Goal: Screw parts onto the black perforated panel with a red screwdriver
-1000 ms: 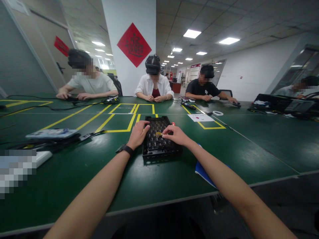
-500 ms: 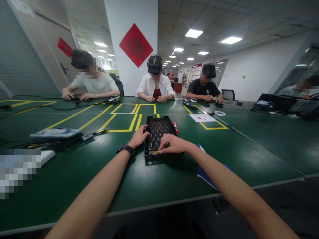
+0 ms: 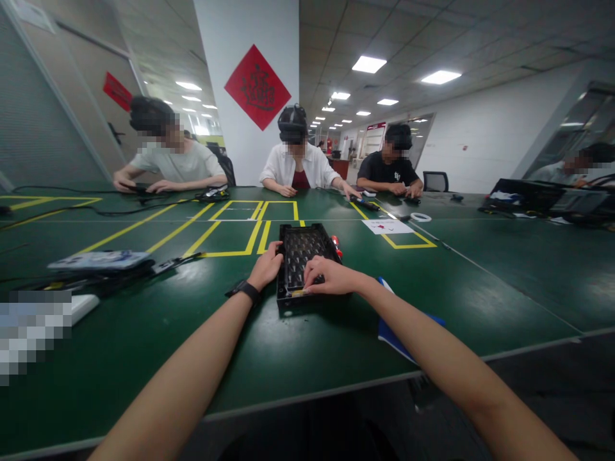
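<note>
A shallow black tray (image 3: pixel 300 299) lies on the green table, with rows of small shiny shapes across its inner floor. My left hand (image 3: pixel 266 264) grips its left wall, thumb near the rim. Inside the near end, my right hand (image 3: pixel 329 276) is closed in a pinch at a small yellowish strip (image 3: pixel 298 292). My fingers partly cover the strip's right end, and the hand hides the tray's right near corner. Beyond the tray's right side shows a red object (image 3: pixel 336 244), partly hidden.
A blue flat item (image 3: pixel 396 342) lies under my right forearm. To the left are a stack of devices with cables (image 3: pixel 100 262) and a white box (image 3: pixel 84 307). A printed sheet (image 3: pixel 387 226) and tape roll (image 3: pixel 421 218) lie ahead. Several people sit across the table.
The view has shifted slightly. My hands keep nearly the same places on the tray. The person opposite in white has stretched an arm out toward a dark tool on the table.
</note>
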`<act>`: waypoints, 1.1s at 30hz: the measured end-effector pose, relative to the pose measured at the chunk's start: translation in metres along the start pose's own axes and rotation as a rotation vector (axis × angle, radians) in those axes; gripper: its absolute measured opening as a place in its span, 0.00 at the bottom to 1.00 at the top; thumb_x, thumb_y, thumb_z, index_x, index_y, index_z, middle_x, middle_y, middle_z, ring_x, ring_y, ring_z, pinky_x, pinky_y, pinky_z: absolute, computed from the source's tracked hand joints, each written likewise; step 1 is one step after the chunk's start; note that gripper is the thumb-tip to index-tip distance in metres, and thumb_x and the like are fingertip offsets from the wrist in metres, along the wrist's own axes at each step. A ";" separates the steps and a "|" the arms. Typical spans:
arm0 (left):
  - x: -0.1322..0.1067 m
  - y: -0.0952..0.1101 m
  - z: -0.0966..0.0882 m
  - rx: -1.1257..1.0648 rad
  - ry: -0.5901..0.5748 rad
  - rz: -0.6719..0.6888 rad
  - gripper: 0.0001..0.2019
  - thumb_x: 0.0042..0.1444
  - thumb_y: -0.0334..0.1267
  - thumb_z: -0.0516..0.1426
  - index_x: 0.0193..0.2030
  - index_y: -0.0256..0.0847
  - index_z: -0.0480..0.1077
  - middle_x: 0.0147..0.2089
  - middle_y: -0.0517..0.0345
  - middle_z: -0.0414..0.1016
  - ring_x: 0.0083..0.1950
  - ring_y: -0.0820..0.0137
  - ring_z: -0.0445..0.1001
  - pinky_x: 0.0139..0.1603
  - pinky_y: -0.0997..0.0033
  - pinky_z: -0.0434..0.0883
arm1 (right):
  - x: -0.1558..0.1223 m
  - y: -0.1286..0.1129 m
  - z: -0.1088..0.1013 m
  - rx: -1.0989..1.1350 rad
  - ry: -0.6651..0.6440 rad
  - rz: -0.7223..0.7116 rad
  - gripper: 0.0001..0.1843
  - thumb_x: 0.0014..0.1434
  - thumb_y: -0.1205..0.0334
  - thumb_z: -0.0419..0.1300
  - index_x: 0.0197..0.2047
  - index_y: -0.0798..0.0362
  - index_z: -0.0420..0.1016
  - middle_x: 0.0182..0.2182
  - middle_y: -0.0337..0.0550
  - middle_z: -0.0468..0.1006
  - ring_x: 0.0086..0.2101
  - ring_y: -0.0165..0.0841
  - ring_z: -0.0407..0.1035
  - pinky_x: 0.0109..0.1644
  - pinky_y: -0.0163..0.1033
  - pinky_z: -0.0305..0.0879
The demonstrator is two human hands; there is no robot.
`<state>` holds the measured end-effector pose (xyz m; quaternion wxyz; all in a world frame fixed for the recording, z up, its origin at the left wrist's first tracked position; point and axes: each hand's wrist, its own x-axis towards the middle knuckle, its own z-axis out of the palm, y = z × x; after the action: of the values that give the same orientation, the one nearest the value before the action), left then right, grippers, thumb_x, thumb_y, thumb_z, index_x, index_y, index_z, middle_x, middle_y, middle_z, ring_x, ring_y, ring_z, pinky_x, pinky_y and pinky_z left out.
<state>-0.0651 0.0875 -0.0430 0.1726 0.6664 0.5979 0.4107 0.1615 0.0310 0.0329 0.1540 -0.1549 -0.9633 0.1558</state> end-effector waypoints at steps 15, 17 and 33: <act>0.004 0.000 -0.003 0.024 -0.010 0.037 0.27 0.50 0.36 0.49 0.59 0.40 0.58 0.58 0.51 0.65 0.57 0.62 0.65 0.57 0.60 0.63 | 0.001 0.003 0.001 0.075 -0.011 0.011 0.10 0.55 0.60 0.59 0.38 0.53 0.78 0.35 0.43 0.79 0.39 0.31 0.69 0.51 0.40 0.54; 0.005 -0.003 -0.002 0.030 -0.013 0.027 0.28 0.50 0.37 0.49 0.60 0.40 0.58 0.60 0.52 0.63 0.59 0.61 0.63 0.59 0.60 0.61 | 0.001 0.004 0.001 0.091 0.007 0.032 0.11 0.54 0.59 0.60 0.39 0.52 0.78 0.35 0.42 0.79 0.39 0.31 0.68 0.50 0.39 0.56; 0.014 -0.014 0.000 0.047 -0.057 0.038 0.30 0.51 0.36 0.48 0.64 0.38 0.53 0.65 0.54 0.55 0.64 0.63 0.56 0.64 0.62 0.53 | 0.001 0.004 0.007 0.166 0.089 0.128 0.10 0.51 0.60 0.62 0.36 0.55 0.79 0.32 0.43 0.80 0.36 0.31 0.71 0.44 0.35 0.63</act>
<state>-0.0749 0.1033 -0.0479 0.1658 0.6931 0.5894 0.3805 0.1591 0.0331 0.0257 0.1987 -0.2093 -0.9275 0.2376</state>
